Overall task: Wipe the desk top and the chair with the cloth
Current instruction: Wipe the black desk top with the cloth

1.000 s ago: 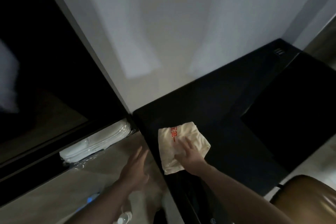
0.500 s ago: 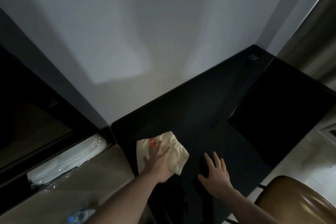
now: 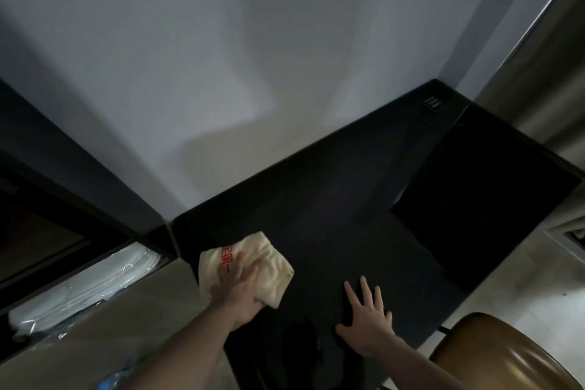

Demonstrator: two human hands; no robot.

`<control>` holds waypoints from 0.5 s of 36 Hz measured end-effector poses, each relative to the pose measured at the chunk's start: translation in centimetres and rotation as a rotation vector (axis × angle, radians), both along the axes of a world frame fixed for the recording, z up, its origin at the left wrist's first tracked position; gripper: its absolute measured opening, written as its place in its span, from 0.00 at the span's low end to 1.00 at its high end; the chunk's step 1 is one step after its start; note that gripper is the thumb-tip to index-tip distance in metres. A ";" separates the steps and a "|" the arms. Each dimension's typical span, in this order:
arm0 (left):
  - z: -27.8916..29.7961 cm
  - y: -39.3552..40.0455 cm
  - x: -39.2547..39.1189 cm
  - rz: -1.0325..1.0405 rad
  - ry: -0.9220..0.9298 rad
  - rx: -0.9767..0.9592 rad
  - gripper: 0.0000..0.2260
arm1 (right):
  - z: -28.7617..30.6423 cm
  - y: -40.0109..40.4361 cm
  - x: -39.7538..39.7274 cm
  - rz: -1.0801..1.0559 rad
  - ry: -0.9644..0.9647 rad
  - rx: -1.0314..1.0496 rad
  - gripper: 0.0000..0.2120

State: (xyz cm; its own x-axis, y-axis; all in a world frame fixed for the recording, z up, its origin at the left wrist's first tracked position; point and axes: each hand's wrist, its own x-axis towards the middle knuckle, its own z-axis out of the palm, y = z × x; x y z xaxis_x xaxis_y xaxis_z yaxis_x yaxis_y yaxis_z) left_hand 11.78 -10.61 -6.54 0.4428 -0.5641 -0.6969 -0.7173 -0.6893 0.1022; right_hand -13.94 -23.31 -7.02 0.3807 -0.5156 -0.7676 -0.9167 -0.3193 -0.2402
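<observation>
A cream cloth [image 3: 272,266] with red lettering lies crumpled on the near left corner of the black desk top [image 3: 332,215]. My left hand [image 3: 242,290] presses flat on the cloth, fingers straight and pointing away from me. To its right, my right hand [image 3: 367,317] rests on the bare desk with its fingers spread. The brown leather chair [image 3: 497,358] shows only as a rounded edge at the bottom right, beside the desk's front.
White folded items in clear plastic [image 3: 88,288] lie on a lower shelf to the left of the desk. A bottle [image 3: 110,381] shows at the bottom left. A socket plate [image 3: 433,103] sits at the desk's far corner, and the pale wall rises behind.
One second ago my right hand held the cloth down and my left hung off the desk. My left hand now presses the cloth and my right lies on the desk.
</observation>
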 end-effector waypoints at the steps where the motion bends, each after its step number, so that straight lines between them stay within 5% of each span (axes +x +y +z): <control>1: 0.6 0.3 0.4 -0.016 -0.002 0.017 0.41 | 0.3 0.1 0.0 -0.013 -0.003 -0.003 0.46; 8: 3.2 3.7 2.5 0.071 0.071 -0.033 0.27 | 1.5 3.3 -0.1 -0.095 -0.028 -0.037 0.45; 12: 2.7 6.3 3.8 -0.060 0.087 0.006 0.38 | 1.9 5.5 -0.1 -0.155 -0.039 -0.044 0.45; 18: 1.2 7.6 3.7 -0.033 0.093 -0.018 0.35 | 2.3 6.8 -1.0 -0.186 -0.073 -0.056 0.45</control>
